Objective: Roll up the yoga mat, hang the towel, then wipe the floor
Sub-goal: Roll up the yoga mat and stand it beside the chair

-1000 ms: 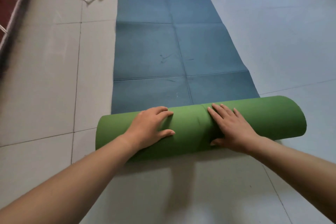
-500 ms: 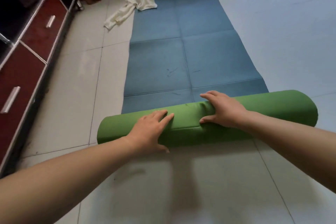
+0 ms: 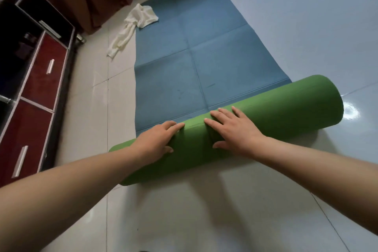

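My left hand [image 3: 157, 139] and right hand [image 3: 235, 131] lie flat with the fingers spread. They grip nothing and only press on the rolled part of the foam yoga mat [image 3: 276, 108], green outside and blue on the length still flat on the glossy pale tiled floor [image 3: 184, 210]. Both palms sit close together, left of the roll's middle, so I judge the unpressed right end could slacken or run ahead, and the roll would cone out at one side. On tiles this shiny the roll might also skid rather than turn. The crumpled white cloth towel [image 3: 139, 20] lies over the mat's far left corner. If I leave it there, it gets wound in.
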Demonstrator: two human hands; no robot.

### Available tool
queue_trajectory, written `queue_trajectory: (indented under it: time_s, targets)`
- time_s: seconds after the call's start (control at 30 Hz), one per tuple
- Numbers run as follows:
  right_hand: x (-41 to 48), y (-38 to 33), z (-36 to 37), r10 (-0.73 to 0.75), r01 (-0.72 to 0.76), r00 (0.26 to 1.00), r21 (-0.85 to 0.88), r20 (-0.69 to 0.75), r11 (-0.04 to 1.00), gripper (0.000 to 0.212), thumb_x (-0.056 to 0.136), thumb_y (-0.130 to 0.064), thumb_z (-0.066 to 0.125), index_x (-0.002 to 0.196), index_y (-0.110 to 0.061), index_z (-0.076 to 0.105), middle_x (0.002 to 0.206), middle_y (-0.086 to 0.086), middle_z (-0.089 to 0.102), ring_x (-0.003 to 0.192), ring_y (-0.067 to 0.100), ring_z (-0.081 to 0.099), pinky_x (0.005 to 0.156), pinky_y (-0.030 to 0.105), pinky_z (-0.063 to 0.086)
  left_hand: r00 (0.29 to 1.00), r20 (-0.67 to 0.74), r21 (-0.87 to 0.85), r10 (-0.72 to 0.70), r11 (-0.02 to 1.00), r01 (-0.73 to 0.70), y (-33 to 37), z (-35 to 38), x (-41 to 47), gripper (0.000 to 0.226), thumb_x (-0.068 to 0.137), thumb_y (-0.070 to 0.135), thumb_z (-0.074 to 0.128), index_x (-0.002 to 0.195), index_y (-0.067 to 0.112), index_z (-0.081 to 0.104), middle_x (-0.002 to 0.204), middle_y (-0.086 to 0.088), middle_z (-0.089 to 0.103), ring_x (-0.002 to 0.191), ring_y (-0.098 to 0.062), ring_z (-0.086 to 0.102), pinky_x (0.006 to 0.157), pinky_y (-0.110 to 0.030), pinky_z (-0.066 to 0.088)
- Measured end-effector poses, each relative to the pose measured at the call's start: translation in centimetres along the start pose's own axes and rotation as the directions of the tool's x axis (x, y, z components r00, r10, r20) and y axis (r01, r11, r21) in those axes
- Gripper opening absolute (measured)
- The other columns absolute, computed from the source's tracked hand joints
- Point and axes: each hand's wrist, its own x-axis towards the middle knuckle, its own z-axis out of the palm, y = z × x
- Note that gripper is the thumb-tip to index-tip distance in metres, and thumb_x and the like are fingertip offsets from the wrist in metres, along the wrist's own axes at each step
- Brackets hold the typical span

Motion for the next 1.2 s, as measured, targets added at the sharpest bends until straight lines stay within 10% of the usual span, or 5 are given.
queue_trajectory:
  time_s: [0.5,0.7,0.97,1.2]
  targets:
    - [5.8,0.1,-0.9,0.366,-0.366,0.93,0.042,-0.004,0.93,0.062,0.084,-0.056,0.052,0.14,-0.032,0.038,0.15,0.006,0.03,0.138,0.023,0.026,0.114,0.039,0.021,0.949,-0.309,-0.246,0.065,0.958,-0.145,-5.5,3.5,6.9,0.096,0.069,0.064,0.066,0.147,0.027,0.023,0.152,-0.001,0.029,0.138,-0.02,0.028,0.114,-0.033,0.023]
    - [7.0,-0.9,-1.4,0.351,-0.363,0.92,0.042,0.175,0.931,0.089,0.074,-0.061,0.063,0.146,-0.031,0.021,0.157,-0.002,0.009,0.144,0.018,0.005,0.118,0.042,0.009,0.836,-0.462,-0.615,-0.297,0.786,-0.061,-6.7,4.6,8.8,0.066,0.071,0.05,0.073,0.128,0.021,0.056,0.129,0.0,0.057,0.118,-0.021,0.052,0.098,-0.034,0.043]
    - [8.8,2.2,-1.4,0.193,-0.173,0.942,-0.095,0.274,0.98,0.097,0.08,-0.048,0.064,0.149,-0.027,0.0,0.158,0.001,-0.006,0.145,0.022,-0.003,0.117,0.041,0.005,0.904,-0.352,-0.516,-0.244,0.856,0.03,-7.3,2.5,10.6,0.051,0.085,0.055,0.053,0.124,0.023,0.057,0.132,0.003,0.055,0.121,-0.019,0.05,0.095,-0.033,0.044]
    - [14.4,6.4,-3.2,0.047,-0.068,0.956,0.063,0.29,0.996,0.089,0.078,-0.053,0.064,0.147,-0.018,0.021,0.153,0.005,0.023,0.139,0.023,0.023,0.113,0.033,0.02,0.966,-0.246,-0.214,-0.086,0.976,0.032,-7.6,0.7,9.2,0.081,0.081,0.063,0.053,0.145,0.022,0.027,0.15,0.003,0.03,0.135,-0.018,0.031,0.107,-0.033,0.035]
